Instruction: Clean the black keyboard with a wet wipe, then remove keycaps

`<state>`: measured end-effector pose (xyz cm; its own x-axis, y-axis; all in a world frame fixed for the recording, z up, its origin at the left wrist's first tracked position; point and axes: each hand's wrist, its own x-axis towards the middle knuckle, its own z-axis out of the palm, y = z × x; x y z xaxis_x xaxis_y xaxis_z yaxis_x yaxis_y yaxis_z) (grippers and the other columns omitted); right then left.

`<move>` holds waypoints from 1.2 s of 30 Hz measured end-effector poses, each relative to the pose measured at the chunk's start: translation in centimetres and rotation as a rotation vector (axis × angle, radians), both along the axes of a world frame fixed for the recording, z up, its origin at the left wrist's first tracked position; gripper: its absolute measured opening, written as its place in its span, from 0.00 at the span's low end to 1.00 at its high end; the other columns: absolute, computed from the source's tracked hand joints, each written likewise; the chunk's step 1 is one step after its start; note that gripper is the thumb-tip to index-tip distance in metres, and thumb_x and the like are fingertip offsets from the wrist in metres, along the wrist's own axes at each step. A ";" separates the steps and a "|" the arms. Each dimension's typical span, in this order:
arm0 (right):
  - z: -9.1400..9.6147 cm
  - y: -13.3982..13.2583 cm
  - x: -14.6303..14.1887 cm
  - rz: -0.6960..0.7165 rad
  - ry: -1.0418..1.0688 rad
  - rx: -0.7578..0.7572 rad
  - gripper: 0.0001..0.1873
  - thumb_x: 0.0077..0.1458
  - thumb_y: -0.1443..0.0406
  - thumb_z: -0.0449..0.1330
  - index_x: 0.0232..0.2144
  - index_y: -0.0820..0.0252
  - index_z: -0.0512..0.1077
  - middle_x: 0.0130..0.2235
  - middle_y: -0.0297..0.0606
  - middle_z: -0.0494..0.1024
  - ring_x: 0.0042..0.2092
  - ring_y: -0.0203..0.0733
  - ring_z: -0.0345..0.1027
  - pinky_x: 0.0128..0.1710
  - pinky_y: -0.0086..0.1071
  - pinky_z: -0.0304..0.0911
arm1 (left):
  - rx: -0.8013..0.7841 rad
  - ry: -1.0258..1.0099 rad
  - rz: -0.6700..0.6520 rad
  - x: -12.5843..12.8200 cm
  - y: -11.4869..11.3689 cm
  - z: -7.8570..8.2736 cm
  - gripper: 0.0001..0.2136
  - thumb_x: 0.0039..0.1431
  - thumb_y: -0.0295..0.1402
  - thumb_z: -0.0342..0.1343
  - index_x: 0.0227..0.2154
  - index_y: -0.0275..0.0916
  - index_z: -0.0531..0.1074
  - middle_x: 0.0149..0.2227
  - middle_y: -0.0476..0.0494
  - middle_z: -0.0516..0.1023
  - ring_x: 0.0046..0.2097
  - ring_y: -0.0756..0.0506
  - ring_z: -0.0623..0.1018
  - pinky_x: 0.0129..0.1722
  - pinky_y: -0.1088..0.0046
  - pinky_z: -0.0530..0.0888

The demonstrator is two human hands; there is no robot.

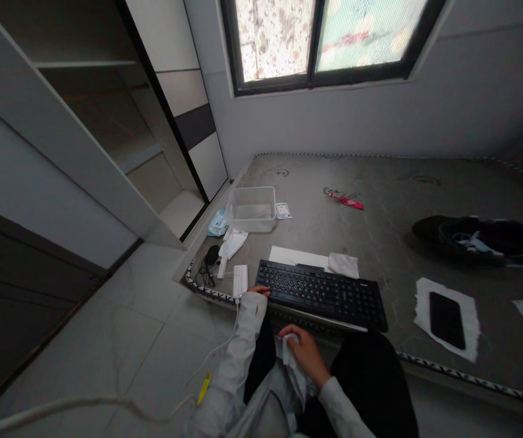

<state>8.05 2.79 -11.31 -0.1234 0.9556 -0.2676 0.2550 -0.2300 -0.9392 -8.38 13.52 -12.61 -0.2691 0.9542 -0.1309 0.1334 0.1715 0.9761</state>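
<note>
A black keyboard lies along the front edge of the grey mattress. At its left end is my left hand, fingers extended and lying at the keyboard's corner, with nothing visible held. My right hand is over my lap, below the keyboard, with fingers bent around pale fabric. Whether this is a loose cloth or part of my jacket, I cannot tell. Behind the keyboard are a white sheet and a folded white tissue. A white power strip sits just left of the keyboard.
The mattress also bears a clear plastic bin, a blue packet, a white dustpan-like scoop, a black mouse, a red-handled tool, a phone on tissue and a black bag-like item. A white cable hangs floorward.
</note>
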 end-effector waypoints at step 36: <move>-2.3 -1.3 1.2 -0.029 0.005 0.007 0.17 0.47 0.62 0.50 0.32 0.59 0.77 0.37 0.41 0.81 0.44 0.51 0.73 0.48 0.39 0.62 | -0.255 0.297 0.010 -0.1 1.2 -0.6 0.03 0.48 0.27 0.62 0.26 0.37 0.80 0.28 0.42 0.83 0.32 0.44 0.80 0.33 0.72 0.72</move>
